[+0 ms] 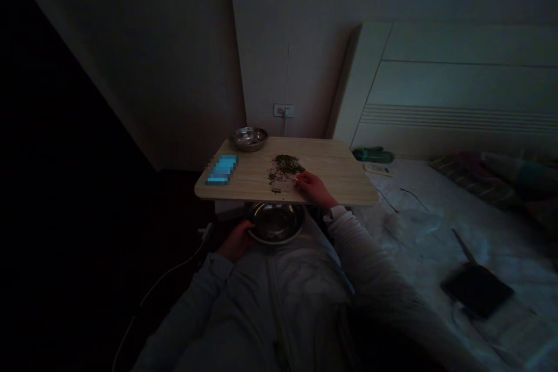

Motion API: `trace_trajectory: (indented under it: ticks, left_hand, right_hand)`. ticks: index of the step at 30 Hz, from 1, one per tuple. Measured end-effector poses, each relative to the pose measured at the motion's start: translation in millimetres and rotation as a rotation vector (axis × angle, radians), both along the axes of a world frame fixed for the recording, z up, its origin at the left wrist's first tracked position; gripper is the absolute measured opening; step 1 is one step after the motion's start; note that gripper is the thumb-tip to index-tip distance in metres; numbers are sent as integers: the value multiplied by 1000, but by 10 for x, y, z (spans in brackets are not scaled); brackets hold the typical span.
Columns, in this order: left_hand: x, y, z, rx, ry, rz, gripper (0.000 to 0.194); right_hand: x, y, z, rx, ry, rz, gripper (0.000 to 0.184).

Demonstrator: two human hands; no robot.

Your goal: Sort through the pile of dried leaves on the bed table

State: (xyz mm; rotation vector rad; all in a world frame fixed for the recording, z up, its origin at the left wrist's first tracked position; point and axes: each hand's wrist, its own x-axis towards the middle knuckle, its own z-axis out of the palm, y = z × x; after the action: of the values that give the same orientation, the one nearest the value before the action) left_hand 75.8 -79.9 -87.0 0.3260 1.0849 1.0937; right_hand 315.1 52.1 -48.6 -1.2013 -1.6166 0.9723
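Note:
My left hand (238, 239) grips the left rim of a steel bowl (275, 239), which sits at my lap just under the near edge of a small wooden table (331, 157). On the tabletop my right hand (314, 189) rests at the near right side of a spread of small green and dark grains (285, 164). Its fingers are pinched together; whether they hold anything is too small and dark to make out. Some grains lie scattered toward the table's near edge.
A second steel bowl (249, 138) stands at the table's back left corner, with a lit phone (222, 170) in front of it. To the right, a bed (418, 244) bears a green bottle (375, 155), a remote (377, 170) and a dark flat device (477, 289). A white cable (161, 276) trails at left.

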Motion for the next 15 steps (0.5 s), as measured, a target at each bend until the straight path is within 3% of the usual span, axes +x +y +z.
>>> trace_trajectory:
  ticks: [7,15]
  left_hand:
    - [32,-26,83,-24,12,13,19]
    - [10,-2,36,-28,25,11,16]
  right_hand:
    - [-33,-50,42,-31,2,-4,11]
    - [-55,-105,117,-72,-31,-20,12]
